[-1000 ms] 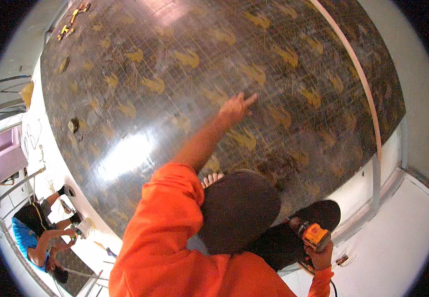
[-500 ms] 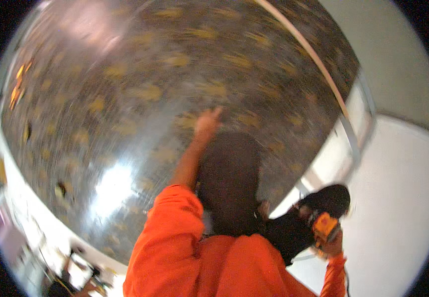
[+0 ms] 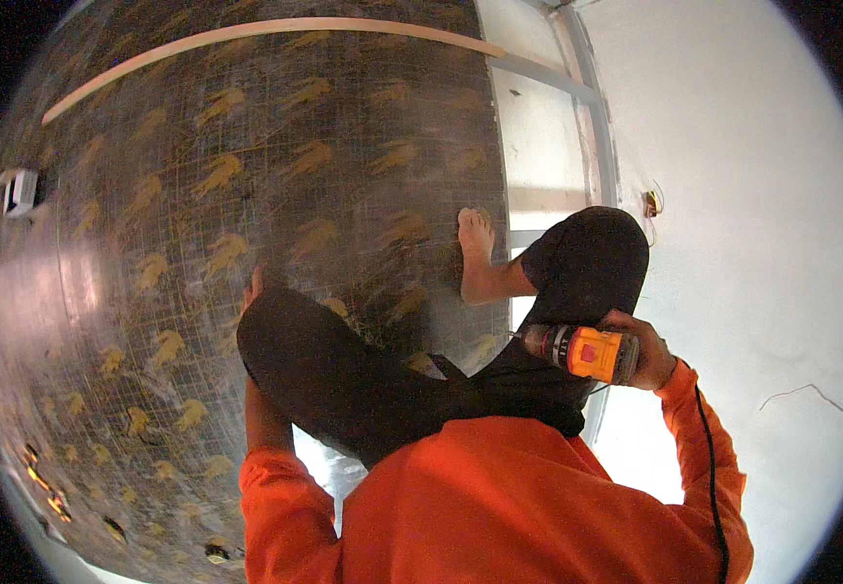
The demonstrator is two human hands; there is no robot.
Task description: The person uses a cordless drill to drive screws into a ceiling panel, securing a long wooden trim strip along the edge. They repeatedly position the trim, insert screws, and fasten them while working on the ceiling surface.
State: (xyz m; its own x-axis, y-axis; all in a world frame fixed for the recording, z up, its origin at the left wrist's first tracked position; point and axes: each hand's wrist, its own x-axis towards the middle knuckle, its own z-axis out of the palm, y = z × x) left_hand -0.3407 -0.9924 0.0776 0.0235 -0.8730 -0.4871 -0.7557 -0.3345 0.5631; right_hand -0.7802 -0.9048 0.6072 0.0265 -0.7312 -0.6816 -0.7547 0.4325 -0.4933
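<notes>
My right hand point(image 3: 650, 352) grips an orange and black power drill point(image 3: 592, 353) above my right thigh. Its thin bit points left, and a black cord runs along my sleeve. Beyond my bent left knee, fingertips of my left hand point(image 3: 254, 284) show, stretched out near the dark board surface point(image 3: 188, 321) with yellow prints. My knee hides the rest of that hand, and I see nothing held in it. One bare foot point(image 3: 476, 232) rests at the board's right edge.
A long pale wooden strip point(image 3: 275, 26) crosses the far boards. Grey metal framing point(image 3: 548, 78) borders them, beside a white surface point(image 3: 723, 243) with a small wired box point(image 3: 651, 203). At far left is a white box-like object point(image 3: 20, 193); an orange tool point(image 3: 47, 492) lies near left.
My view has swung right, so the strip lies across the top. My left arm has drawn back beside my knee. The drill shows more plainly in my right hand.
</notes>
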